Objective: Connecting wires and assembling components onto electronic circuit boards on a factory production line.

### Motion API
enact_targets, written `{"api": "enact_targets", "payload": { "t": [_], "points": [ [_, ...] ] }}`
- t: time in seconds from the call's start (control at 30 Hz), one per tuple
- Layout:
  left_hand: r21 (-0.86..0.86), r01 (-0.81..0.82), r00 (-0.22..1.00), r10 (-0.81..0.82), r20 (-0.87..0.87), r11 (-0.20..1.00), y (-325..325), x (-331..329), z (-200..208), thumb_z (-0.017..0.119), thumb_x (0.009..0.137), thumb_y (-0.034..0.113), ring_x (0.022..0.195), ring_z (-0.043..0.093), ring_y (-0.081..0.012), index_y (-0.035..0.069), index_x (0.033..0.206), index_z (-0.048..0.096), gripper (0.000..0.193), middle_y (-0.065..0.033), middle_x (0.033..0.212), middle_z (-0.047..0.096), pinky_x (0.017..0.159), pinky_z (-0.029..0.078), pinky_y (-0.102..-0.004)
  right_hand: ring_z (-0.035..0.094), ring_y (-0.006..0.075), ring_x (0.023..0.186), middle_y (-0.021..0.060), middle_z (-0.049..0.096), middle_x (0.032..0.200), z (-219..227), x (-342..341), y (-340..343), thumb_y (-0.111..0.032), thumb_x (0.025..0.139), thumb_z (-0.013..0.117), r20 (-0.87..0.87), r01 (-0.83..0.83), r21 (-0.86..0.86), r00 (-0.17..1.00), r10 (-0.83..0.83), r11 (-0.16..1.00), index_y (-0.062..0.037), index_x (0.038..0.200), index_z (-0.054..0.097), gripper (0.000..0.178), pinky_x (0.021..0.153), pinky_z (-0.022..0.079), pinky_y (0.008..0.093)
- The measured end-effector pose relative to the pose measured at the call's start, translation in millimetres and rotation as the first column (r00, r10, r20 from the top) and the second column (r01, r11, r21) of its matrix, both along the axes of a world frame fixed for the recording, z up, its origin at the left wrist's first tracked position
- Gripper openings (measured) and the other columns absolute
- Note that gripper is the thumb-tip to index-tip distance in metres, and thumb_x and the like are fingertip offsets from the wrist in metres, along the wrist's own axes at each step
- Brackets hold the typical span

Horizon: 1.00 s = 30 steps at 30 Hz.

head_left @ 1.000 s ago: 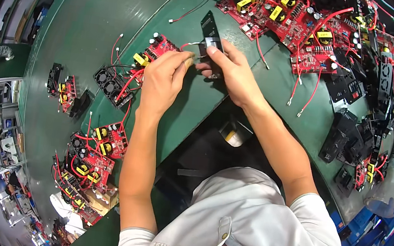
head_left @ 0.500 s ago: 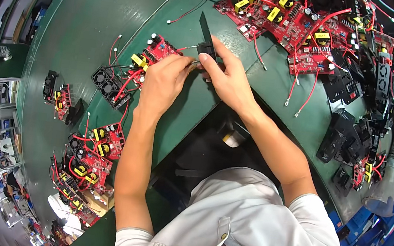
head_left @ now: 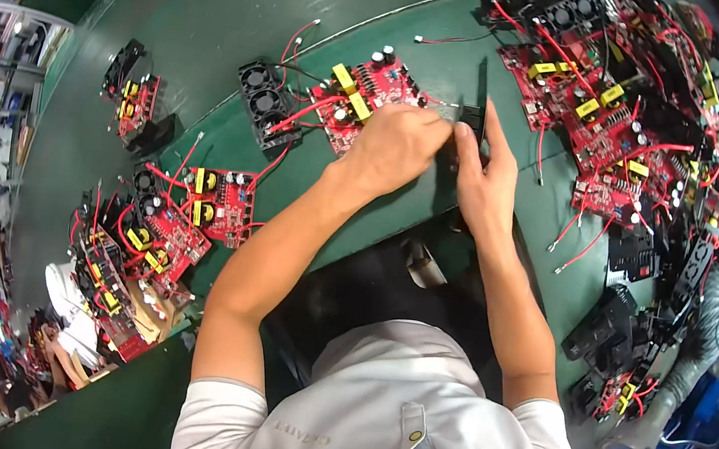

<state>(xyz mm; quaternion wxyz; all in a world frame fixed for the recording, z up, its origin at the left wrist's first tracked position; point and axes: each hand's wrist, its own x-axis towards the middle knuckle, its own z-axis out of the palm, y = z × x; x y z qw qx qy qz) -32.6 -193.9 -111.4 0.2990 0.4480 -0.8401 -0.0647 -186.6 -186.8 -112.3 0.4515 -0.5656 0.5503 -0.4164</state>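
Note:
My right hand point(head_left: 488, 178) grips a thin black plastic panel point(head_left: 481, 86), held on edge above the green table. Close against it, my left hand point(head_left: 395, 147) is closed with fingertips pinched together beside the panel. What those fingers hold is hidden. Just left of my hands lies a red circuit board point(head_left: 387, 87) with yellow transformers and capacitors. A thin lead point(head_left: 437, 102) runs from that board toward the panel. Beside the board is a black double fan point(head_left: 265, 99), with red and black wires between them.
Red circuit boards with loose wires are heaped at the right point(head_left: 609, 121). Black plastic housings point(head_left: 613, 331) lie nearer, by a grey flexible duct point(head_left: 704, 333). More boards point(head_left: 222, 197) lie at the left, and a small board point(head_left: 134, 109) with black parts sits farther left.
The head view has turned, so the table and boards appear shifted. Both hands stay together at the black panel, and my left hand now lies more sideways, its knuckles turned up.

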Motion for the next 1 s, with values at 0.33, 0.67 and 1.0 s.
{"api": "enact_targets", "payload": {
  "t": [0.33,0.67,1.0],
  "points": [
    [-0.109,-0.513,0.858,0.510,-0.050,0.852,-2,47,71,0.072,0.082,0.022,0.101,0.063,-0.0313,0.012,0.112,0.068,0.032,-0.0104,0.109,0.064,0.083,0.053,-0.0447,0.063,0.0162,0.105,0.0092,0.065,0.119,-4,-49,-21,-0.015,0.099,0.061,-0.003,-0.040,0.073,0.999,0.040,0.997,0.0004,0.144,0.046,0.050,0.090,0.049,0.0279],
    [0.381,-0.393,0.400,0.528,-0.749,0.837,44,137,47,0.076,0.079,0.003,0.097,0.065,-0.0165,-0.002,0.146,0.040,0.077,-0.0157,0.112,0.066,0.084,0.053,-0.0307,0.069,0.0201,0.097,0.0141,0.073,0.106,50,83,-110,-0.020,0.092,0.066,-0.385,-0.668,-0.163,0.721,0.577,0.726,0.0022,0.119,0.066,0.035,0.087,0.052,0.0316],
    [0.095,-0.387,0.642,0.342,-0.686,0.917,66,129,50,0.068,0.071,-0.016,0.104,0.065,-0.0230,-0.001,0.117,0.065,0.048,-0.0126,0.114,0.066,0.092,0.049,-0.0306,0.064,0.0162,0.082,0.0113,0.070,0.097,13,189,-131,-0.011,0.082,0.068,-0.287,-0.898,0.196,0.333,0.898,0.395,-0.0015,0.110,0.066,0.030,0.069,0.051,0.0336]
  ]
}}
